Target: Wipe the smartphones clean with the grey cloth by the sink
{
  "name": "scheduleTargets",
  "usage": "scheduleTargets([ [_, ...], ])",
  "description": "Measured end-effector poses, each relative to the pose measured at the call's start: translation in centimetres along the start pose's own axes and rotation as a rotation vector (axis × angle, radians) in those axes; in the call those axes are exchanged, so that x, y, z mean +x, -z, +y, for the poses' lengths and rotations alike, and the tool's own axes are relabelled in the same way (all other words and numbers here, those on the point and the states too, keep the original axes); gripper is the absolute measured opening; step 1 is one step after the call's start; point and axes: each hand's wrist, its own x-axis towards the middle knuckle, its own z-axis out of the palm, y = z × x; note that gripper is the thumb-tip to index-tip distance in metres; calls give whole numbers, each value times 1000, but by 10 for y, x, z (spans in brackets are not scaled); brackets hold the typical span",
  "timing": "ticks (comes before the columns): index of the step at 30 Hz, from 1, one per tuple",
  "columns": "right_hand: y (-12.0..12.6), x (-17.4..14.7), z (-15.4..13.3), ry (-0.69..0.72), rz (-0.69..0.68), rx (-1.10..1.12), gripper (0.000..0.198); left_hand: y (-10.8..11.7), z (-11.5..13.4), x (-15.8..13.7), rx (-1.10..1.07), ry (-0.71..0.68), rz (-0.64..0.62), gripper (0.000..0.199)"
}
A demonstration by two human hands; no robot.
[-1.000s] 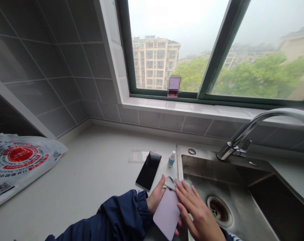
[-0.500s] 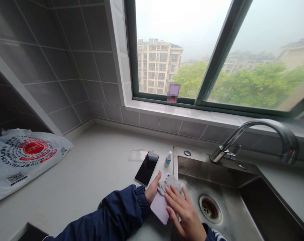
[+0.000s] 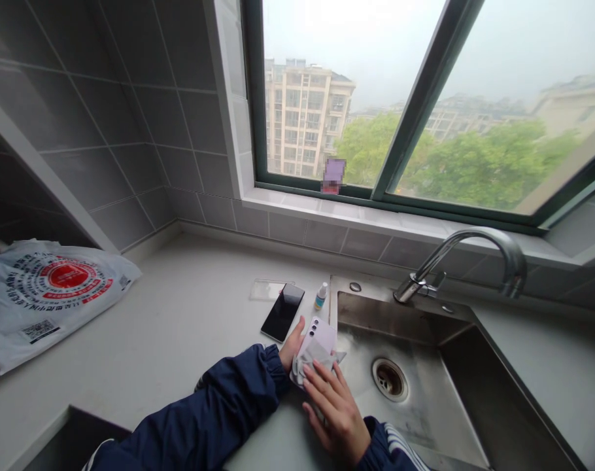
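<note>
My left hand point(image 3: 292, 342) grips a lilac smartphone point(image 3: 323, 331) by its left edge, back side up, with its camera lenses showing at the top. Across the phone's lower half lies a crumpled grey cloth point(image 3: 313, 355). The fingers of my right hand point(image 3: 337, 413) press this cloth against the phone, covering part of both. A second phone with a black screen point(image 3: 283, 313) rests on the counter just beyond my left hand. Beside it stand a small spray bottle point(image 3: 320, 296) with a white cap and, lying flat behind, a clear phone case point(image 3: 265, 290).
A steel sink point(image 3: 356, 386) with a drain lies to the right, and a chrome faucet point(image 3: 454, 255) arches over it. On the left of the white counter point(image 3: 189, 307) sits a printed plastic bag point(image 3: 57, 288). A window runs along the back wall.
My right hand has slid the cloth down the phone's back towards me, and the camera lenses are now uncovered. The left hand keeps its hold on the phone. The view has shifted slightly.
</note>
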Motion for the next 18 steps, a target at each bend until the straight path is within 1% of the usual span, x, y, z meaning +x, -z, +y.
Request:
scheduleTargets([
  [3,-5,-4,-1,2,29,6,46,0,0,-3,-38,-32,6,91],
  [7,-8,-7,-6,2,17,15,48,-3,-4,-6,-71,-91,23,85],
  [13,-9,-8,-9,32,44,49,43,-2,-9,-6,-66,-135,23,92],
  [18,-12,-10,-5,-6,73,72,42,7,-11,-2,-75,-142,0,93],
])
